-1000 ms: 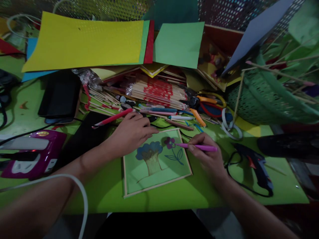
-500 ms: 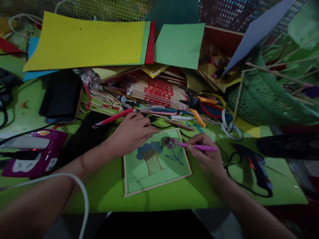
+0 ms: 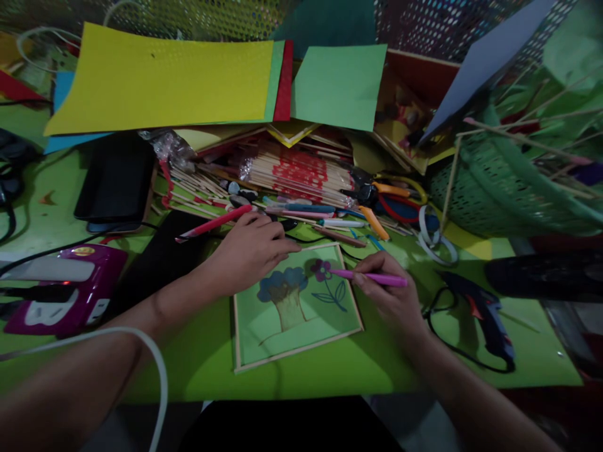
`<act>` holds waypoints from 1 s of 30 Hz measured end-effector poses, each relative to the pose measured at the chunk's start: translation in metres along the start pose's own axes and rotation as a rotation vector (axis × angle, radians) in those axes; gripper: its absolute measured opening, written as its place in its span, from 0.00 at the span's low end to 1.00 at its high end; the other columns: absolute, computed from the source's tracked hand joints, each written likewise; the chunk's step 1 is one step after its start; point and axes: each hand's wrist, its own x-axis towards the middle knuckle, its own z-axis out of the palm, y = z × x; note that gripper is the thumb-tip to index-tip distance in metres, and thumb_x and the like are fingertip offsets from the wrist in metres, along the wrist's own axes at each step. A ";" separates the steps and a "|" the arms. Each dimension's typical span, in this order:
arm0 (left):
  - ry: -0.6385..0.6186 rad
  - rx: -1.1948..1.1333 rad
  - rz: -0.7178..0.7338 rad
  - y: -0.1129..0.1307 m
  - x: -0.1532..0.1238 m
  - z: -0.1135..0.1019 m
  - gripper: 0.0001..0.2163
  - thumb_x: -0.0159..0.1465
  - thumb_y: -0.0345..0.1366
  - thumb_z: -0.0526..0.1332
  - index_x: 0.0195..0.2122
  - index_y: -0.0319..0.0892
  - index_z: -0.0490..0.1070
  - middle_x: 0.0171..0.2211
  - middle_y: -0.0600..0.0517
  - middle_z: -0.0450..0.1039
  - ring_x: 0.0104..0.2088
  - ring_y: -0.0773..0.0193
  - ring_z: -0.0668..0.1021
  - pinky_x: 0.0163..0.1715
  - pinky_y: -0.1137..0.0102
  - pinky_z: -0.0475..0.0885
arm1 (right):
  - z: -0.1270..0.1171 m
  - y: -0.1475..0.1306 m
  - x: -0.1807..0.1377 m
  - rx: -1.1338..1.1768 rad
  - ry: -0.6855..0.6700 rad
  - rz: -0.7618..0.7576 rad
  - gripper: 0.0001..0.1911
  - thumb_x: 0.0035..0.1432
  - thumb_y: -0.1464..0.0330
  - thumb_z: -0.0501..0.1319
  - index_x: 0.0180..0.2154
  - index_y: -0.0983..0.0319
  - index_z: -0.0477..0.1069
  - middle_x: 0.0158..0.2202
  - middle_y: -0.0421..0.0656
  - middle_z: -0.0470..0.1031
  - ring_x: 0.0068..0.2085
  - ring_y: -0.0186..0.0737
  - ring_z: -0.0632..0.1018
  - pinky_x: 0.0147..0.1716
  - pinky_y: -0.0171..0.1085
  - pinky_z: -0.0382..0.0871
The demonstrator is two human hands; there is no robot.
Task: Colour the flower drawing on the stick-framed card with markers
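Note:
A small framed green picture (image 3: 301, 317) lies on the green table, showing a blue tree and a purple flower (image 3: 321, 270). My right hand (image 3: 389, 295) is closed round a pink pen (image 3: 372, 277), whose tip touches the flower. My left hand (image 3: 249, 251) rests on the picture's upper left corner, fingers curled and pressing down, and a red pen (image 3: 214, 223) sticks out from it to the left.
Behind the picture lie wooden sticks (image 3: 292, 172), pens, and orange-handled scissors (image 3: 391, 194). Yellow paper (image 3: 164, 75) and green paper (image 3: 339, 85) sheets lie further back. A blue glue gun (image 3: 487, 314) rests at right, a green basket (image 3: 509, 188) beyond it, and a purple device (image 3: 56, 289) at left.
My right hand and the pink pen shifted slightly left over the flower. The left hand stayed put.

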 end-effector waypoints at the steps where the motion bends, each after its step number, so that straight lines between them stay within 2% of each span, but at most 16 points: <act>1: 0.000 -0.002 -0.001 0.000 0.000 0.000 0.13 0.72 0.34 0.58 0.51 0.52 0.80 0.36 0.50 0.76 0.40 0.56 0.75 0.44 0.61 0.63 | 0.000 0.000 0.000 -0.006 0.006 -0.003 0.04 0.59 0.71 0.67 0.32 0.57 0.74 0.29 0.38 0.74 0.30 0.38 0.74 0.29 0.37 0.68; 30: 0.008 -0.009 -0.006 0.000 0.000 0.001 0.12 0.72 0.35 0.59 0.50 0.51 0.81 0.36 0.50 0.76 0.41 0.56 0.75 0.44 0.60 0.63 | -0.004 0.006 -0.006 0.075 -0.026 0.062 0.04 0.59 0.68 0.68 0.33 0.57 0.75 0.30 0.38 0.73 0.30 0.39 0.72 0.29 0.37 0.65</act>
